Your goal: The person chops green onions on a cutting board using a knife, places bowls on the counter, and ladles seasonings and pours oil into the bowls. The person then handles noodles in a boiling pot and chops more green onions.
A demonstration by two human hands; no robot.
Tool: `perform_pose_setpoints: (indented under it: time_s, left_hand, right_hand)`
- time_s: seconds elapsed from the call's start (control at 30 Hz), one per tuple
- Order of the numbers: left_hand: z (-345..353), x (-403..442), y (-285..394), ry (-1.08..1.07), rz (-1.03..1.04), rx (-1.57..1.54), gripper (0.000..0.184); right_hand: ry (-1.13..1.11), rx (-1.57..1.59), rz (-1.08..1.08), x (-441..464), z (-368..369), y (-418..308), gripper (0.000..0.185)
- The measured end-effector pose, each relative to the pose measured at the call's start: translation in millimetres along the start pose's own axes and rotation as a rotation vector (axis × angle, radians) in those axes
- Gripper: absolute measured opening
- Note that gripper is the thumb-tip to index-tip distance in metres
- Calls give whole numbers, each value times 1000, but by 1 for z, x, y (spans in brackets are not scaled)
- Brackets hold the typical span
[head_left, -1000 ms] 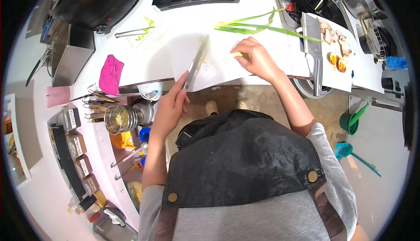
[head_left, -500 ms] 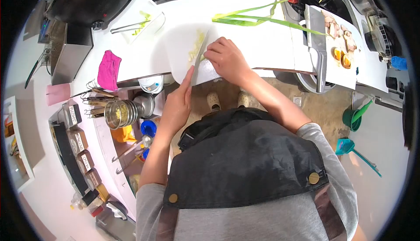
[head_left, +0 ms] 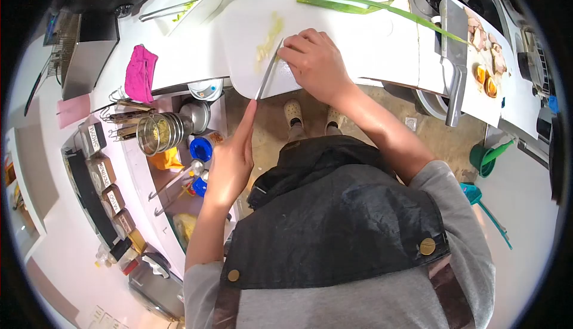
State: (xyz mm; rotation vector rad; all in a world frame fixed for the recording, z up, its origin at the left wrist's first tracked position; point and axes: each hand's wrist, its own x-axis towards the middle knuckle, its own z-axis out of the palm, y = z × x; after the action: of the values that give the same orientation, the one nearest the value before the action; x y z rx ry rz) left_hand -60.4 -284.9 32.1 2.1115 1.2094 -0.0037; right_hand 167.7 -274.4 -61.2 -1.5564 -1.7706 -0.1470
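My left hand (head_left: pixel 237 159) is closed around the handle of a knife (head_left: pixel 270 73). The blade slants up and away over the white cutting board (head_left: pixel 245 81). Close to the right of the blade, my right hand (head_left: pixel 316 65) is closed with its fingertips curled down on a green onion, which the fingers mostly hide. Chopped pale-green pieces (head_left: pixel 270 37) lie in a strip on the board, left of the blade. Long green onion leaves (head_left: pixel 346 3) stretch across the counter beyond my right hand.
A white container (head_left: pixel 200 0) with tongs (head_left: pixel 164 12) and green bits stands at the back left. Near the left edge lies a pink cloth (head_left: pixel 141 73). To the right, a cleaver (head_left: pixel 455 60) rests beside a board (head_left: pixel 486 99) with meat pieces and halved eggs.
The whole view has shifted. My left hand and the knife handle have drawn back toward me, with the blade at a steeper slant. My right hand remains beside the blade.
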Motion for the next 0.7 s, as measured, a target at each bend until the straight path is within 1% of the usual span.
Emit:
perform_pose_setpoints:
  time_s: [0.1, 0.2, 0.3, 0.4, 0.5, 0.63, 0.7]
  left_hand:
    - [2, 3, 4, -37, -78, -4, 60]
    - [16, 32, -6, 79, 140, 15, 51]
    - [11, 70, 11, 44, 130, 21, 50]
    - [10, 59, 10, -4, 54, 10, 50]
    - [15, 25, -14, 60, 154, -28, 56]
    - [-3, 3, -2, -50, -88, -36, 53]
    - [-2, 4, -6, -41, -24, -15, 56]
  right_hand:
    - [-44, 9, 37, 0, -3, -1, 18]
    - [-30, 7, 38, 0, -2, 0, 18]
    - [-35, 1, 50, 0, -2, -2, 18]
    - [8, 0, 49, 0, 1, -2, 11]
    - [5, 7, 55, 1, -1, -2, 12]
    - [18, 2, 49, 1, -2, -4, 12]
    - [26, 12, 53, 1, -3, -4, 12]
